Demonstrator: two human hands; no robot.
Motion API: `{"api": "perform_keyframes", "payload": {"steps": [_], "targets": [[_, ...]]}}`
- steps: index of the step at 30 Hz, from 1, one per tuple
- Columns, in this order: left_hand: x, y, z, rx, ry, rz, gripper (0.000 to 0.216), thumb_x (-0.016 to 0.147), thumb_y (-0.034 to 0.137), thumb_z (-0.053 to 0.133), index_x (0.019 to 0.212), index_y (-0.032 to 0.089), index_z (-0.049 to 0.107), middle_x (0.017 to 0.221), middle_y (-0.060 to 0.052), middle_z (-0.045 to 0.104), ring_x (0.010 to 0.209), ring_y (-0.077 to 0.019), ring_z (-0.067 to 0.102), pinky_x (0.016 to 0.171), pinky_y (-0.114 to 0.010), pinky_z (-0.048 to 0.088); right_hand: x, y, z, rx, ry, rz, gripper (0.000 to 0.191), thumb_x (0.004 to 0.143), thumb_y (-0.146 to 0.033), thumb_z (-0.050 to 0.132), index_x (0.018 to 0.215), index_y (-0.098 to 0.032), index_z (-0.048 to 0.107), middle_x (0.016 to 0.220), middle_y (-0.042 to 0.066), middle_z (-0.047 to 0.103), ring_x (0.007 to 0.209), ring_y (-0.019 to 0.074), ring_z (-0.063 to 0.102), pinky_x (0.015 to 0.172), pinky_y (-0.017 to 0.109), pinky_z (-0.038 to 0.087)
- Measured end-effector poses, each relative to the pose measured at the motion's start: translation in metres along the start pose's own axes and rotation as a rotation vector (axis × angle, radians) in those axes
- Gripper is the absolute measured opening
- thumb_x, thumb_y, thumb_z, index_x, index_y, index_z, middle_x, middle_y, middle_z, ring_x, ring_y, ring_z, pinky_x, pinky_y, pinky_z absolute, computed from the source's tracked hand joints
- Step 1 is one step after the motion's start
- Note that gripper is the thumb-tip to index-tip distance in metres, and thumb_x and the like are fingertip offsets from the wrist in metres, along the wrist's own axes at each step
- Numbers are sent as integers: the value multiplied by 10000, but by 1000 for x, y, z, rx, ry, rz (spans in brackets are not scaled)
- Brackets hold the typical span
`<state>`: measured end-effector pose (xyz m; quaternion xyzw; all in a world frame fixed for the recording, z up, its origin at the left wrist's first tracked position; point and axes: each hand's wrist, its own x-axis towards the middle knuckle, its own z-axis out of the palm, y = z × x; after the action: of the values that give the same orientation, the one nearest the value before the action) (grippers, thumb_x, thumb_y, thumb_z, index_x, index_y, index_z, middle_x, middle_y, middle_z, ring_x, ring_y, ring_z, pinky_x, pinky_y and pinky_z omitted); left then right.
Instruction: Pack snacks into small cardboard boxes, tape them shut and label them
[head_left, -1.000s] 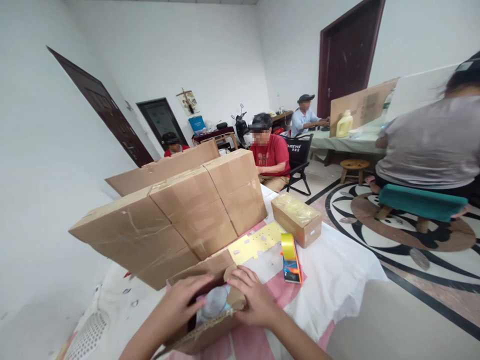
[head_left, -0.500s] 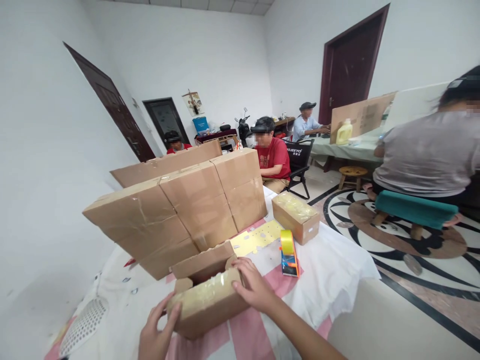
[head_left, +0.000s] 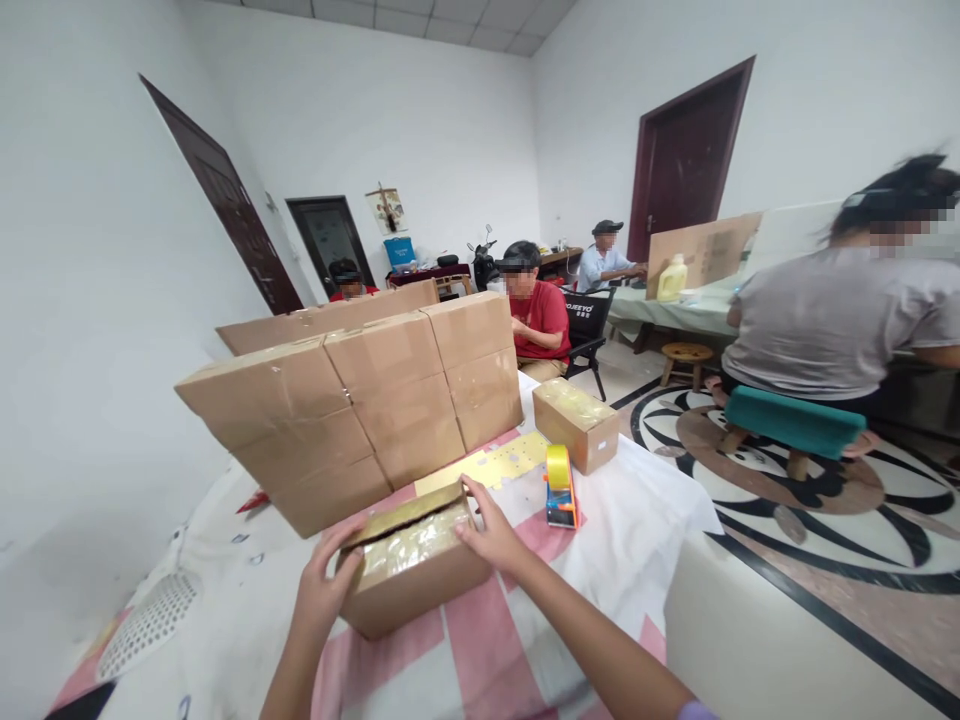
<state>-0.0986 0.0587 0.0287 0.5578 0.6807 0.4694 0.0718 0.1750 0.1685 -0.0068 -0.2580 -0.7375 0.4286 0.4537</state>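
Note:
A small cardboard box [head_left: 416, 590] with shiny clear tape along its top stands right in front of me on the cloth. Its far flap [head_left: 409, 507] is tilted inward over the top, and a narrow dark gap shows between it and the near flap. My left hand [head_left: 330, 568] grips the box's left end, thumb on the near side and fingers on the far flap. At the right end, my right hand [head_left: 487, 530] holds it likewise, fingers reaching over to the far flap. To the right stands a tape dispenser [head_left: 560, 490] with a yellow roll.
Stacked boxes [head_left: 397, 400] form a wall behind the box. A taped box [head_left: 577, 425] sits at the table's right side, near a yellow sheet [head_left: 514, 460]. Several people work around the room; one sits on a teal-covered stool [head_left: 795, 420]. A perforated white piece [head_left: 150, 620] lies at left.
The box's far flap, upright before, has been folded inward, nearly covering the opening. Both hands have shifted up onto the box's ends and the flap. The view has tilted slightly.

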Motion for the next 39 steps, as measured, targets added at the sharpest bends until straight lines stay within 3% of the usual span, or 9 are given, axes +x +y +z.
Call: {"api": "perform_keyframes", "payload": {"steps": [4,10,14,17,24,27,30,35,39], "targets": [[-18,13,2,474,99,246,340,900,502,518,1039,283,739,1252,-87,700,1281,-354,531,1090,-553,392,-10,8,-16,-160,67,-27,779,861,-451,669,1538,-248,342,1565,139,416,1454,334,372,1205,553,303],[-36,10,10,626,32,323,457,978,490,385,1245,258,674,1272,-99,688,1184,-317,613,964,-465,458,-20,33,-99,-206,773,50,624,827,-475,664,1356,-202,473,1446,189,472,1409,367,391,1184,623,281],[-47,21,16,734,32,308,496,978,498,384,1326,255,640,1309,-121,658,1145,-320,618,956,-459,452,-10,54,-137,-71,685,180,584,776,-510,668,1222,-165,519,1125,153,668,1017,313,680,872,518,570],[-52,38,18,765,29,271,457,963,505,433,1266,262,674,1306,-119,659,1150,-324,611,1018,-493,417,-4,62,-144,2,531,227,478,717,-514,728,1011,-157,607,886,95,722,765,252,706,670,393,592],[-48,81,15,753,-116,118,485,992,493,389,1291,225,661,1287,-126,698,1273,-322,571,1195,-572,224,-19,36,-121,171,345,190,496,700,-583,765,907,-152,634,807,92,753,719,217,699,684,344,584],[-57,110,27,763,-14,70,511,994,487,395,1270,161,675,1265,-187,691,1402,-391,429,1198,-679,66,-32,9,-92,245,354,163,488,771,-617,708,942,-173,597,813,77,749,684,202,698,670,348,597],[-80,139,55,545,67,126,450,983,490,440,1129,189,742,1343,-182,605,1405,-402,368,1175,-636,221,-48,-22,-60,309,324,128,483,838,-656,639,974,-194,595,818,69,748,709,222,714,652,361,611],[-120,153,107,-59,-204,73,364,973,440,496,838,228,760,1159,-104,610,1183,-291,506,1069,-487,426,-69,-52,-25,327,254,58,631,953,-740,336,962,-196,655,738,62,707,678,232,695,621,375,604],[-136,156,110,-147,-203,37,399,992,406,460,773,227,741,1103,-93,614,1121,-255,540,1037,-453,443,-71,-47,-26,197,305,14,657,960,-752,281,713,-220,578,585,32,591,554,202,604,548,349,553]]}}
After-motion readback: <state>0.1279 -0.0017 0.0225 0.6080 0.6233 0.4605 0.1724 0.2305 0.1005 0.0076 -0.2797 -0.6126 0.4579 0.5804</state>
